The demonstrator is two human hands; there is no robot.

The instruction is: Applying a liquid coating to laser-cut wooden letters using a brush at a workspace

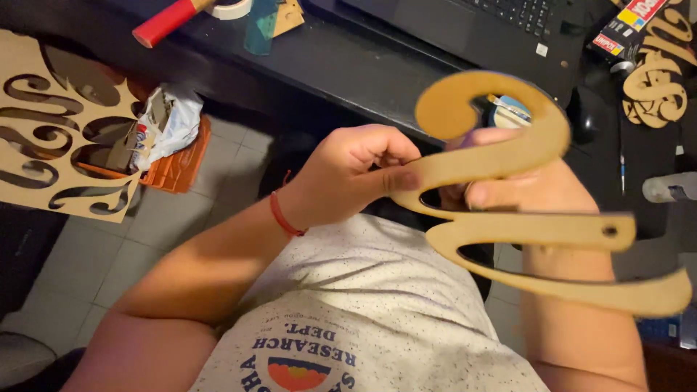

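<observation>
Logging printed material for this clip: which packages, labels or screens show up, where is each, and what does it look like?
Small box: top right on the dark desk, rectangular, red, yellow and black.
Crumpled wrapper: left, on an orange tray, white with small coloured marks.
Sticker: on the laptop at top centre, small white square.
Shirt print: bottom centre, dark lettering around a red-orange emblem.
No lit screen in view.

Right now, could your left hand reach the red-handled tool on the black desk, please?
Probably, once freed: the left hand pinches the curly wooden cutout, which the right hand also holds. Nothing blocks the way to the red-handled tool at the edge of the desk.
</observation>
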